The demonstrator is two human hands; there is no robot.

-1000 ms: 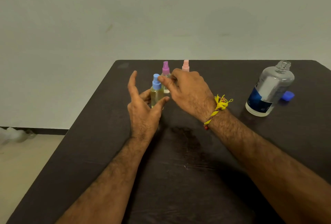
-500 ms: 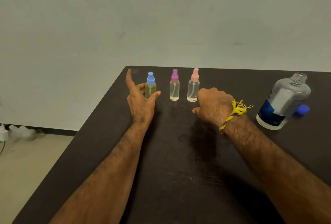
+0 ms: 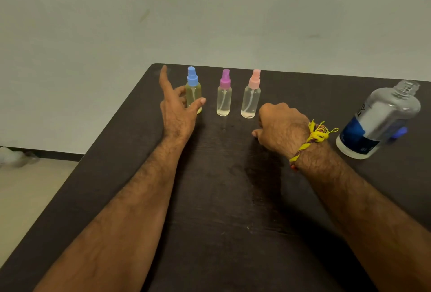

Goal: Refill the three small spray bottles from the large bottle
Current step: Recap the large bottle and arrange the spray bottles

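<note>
Pale wall behind; beige floor at lower left. Dark table filled the lower view.

Item 1: blue-capped bottle, upright near the far left corner of the table, yellowish liquid nearly to the shoulder. Left hand held it, thumb across the front of the body and curled fingers behind, forefinger stretched up and away from it.

Item 2: purple-capped bottle, upright, just right of item 1 and apart from it, cap on, a little clear liquid at the bottom.

Item 3: pink-capped bottle, upright, right of item 2, cap on, a little liquid at the bottom. Three bottles stood in a row along the far edge.

Item 4: large bottle, clear with a blue and white label, uncapped, at the right side of the table, well apart from the row. Contents level could not be told.

Item 5: blue cap, seen blurred through or behind the large bottle's right side.

Item 6: right hand, fingers curled into a loose fist holding nothing, resting on the table just beside the pink-capped bottle, not touching it. Yellow thread band on its wrist.
</note>
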